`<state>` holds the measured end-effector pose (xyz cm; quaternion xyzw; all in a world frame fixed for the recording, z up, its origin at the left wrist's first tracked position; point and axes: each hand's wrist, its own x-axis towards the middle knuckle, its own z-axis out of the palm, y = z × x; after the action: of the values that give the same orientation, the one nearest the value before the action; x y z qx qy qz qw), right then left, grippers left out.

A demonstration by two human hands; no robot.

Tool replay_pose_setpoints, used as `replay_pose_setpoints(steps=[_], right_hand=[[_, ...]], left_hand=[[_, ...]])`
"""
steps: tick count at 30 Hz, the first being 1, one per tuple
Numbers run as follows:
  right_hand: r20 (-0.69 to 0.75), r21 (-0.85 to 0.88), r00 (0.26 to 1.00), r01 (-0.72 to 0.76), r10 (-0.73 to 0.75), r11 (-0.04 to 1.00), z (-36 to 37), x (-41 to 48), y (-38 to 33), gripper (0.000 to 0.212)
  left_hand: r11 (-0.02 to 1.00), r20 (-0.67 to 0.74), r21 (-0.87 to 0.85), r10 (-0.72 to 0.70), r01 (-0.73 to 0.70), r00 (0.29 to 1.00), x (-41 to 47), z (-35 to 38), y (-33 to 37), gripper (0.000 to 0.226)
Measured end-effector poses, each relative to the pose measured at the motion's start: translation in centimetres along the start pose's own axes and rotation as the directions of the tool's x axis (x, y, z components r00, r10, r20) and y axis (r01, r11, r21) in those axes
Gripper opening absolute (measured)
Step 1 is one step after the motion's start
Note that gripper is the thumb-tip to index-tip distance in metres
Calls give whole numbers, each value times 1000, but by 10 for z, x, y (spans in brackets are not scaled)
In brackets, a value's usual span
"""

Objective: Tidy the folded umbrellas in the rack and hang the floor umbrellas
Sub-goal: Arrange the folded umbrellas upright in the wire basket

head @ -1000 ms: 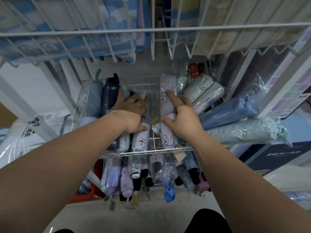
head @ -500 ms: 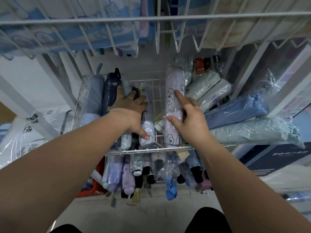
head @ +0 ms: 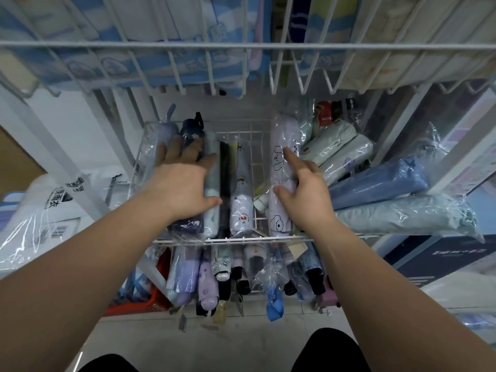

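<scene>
Centre frame, in the white wire rack (head: pixel 241 239), the left hand (head: pixel 182 189) presses flat, fingers straight, on glossy plastic-wrapped umbrellas (head: pixel 210 221); the right hand (head: pixel 303 194) grasps a cylindrical lilac umbrella (head: pixel 281 135) printed with cartoon dogs.

Wire rack (head: pixel 236 239): sleeved folded umbrellas lying front to back. Left group, side by side: grey-blue umbrella (head: pixel 165 131), navy umbrella (head: pixel 191 128), black umbrella (head: pixel 224 170), white printed umbrella (head: pixel 241 208). Bare wire gap, then lilac umbrella (head: pixel 281 140) with dog outlines. Right side: mint umbrellas (head: pixel 331 140), blue umbrella (head: pixel 381 181), grey-green umbrella (head: pixel 402 214), piled askew.
</scene>
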<state>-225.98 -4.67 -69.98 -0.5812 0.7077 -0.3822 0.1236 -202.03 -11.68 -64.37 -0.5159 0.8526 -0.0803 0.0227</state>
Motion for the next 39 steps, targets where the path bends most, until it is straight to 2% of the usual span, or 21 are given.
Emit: replay_pose_setpoints(steps=[4,7,10,13,17,22,27,32,36,38,39], right_hand=[[45,-61,999,10,-8,998,-3,15,-17,78],[111,-77,993,38,-30,996,1,29,-38,75],[169,-14,986,0,2,1000,22,37,-56,75],[238,-42,971,-10,19,999,47,34,-64,74],[283,-53,959,13,2,999,65,27,-70,76],[350,-164,937,74,-12,984,56,30,-73,74],[396,-133,918,33,23,991,56,26,-68,77],[405,53,914,-48,23,997,60,6,-62,92],[491,-32,868,-62,70,998,46,0,-56,102],[527,-34,844,-91,95,995,38,1,-58,97],[508,-18,857,-97,92,995,37,5,-61,89]], left_hand=[[989,-3,-116,-88,87,996,-17,8,-20,101],[988,-35,-126,-90,85,995,-26,12,-22,100],[979,-42,-180,-100,91,994,-33,18,-21,95],[965,-40,-243,-112,99,993,-36,28,-24,94],[956,-46,-280,-110,93,993,-37,33,-27,102],[957,-65,-277,-105,83,992,-38,37,-29,104],[967,-58,-242,-99,82,993,-39,38,-28,93],[973,-49,-217,-93,80,994,-38,37,-25,91],[970,-43,-231,-91,79,995,-38,38,-26,90],[970,-52,-229,-95,81,994,-38,39,-26,91],[971,-54,-224,-95,80,994,-38,39,-26,91]])
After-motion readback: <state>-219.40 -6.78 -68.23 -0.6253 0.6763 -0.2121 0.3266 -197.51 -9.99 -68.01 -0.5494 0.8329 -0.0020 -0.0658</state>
